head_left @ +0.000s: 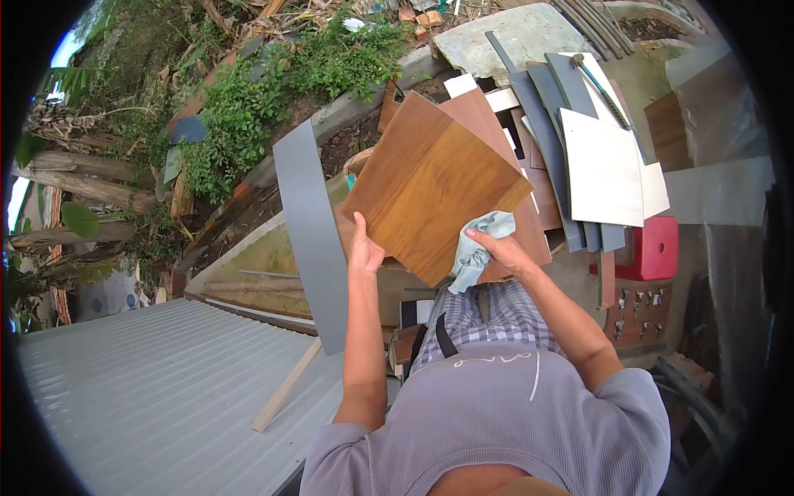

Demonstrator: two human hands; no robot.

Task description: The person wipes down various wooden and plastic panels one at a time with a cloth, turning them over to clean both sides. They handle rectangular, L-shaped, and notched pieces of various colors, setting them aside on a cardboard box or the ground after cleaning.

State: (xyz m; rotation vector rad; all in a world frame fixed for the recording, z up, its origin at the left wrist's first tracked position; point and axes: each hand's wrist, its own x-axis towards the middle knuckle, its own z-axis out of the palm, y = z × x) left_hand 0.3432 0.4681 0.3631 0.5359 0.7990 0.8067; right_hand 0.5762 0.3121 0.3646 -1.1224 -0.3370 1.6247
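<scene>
A brown wood-grain board (438, 182) is held tilted in front of my body. My left hand (365, 248) grips its left edge, thumb on the face and the other fingers hidden behind. At the lower right edge, my right hand (501, 250) holds a crumpled pale blue cloth (481, 240) against the board, thumb on top. The cloth hangs down past the board's edge. Beneath the held board, a second brown board (529, 241) shows partly.
At right are stacked white panels (602, 165), dark grey panels (539, 124), a hammer (602, 91), a red plastic stool (657, 248) and a board with metal fittings (638, 314). At left stand a long grey panel (310, 223), corrugated roofing (165, 380) and a wooden strip (286, 385).
</scene>
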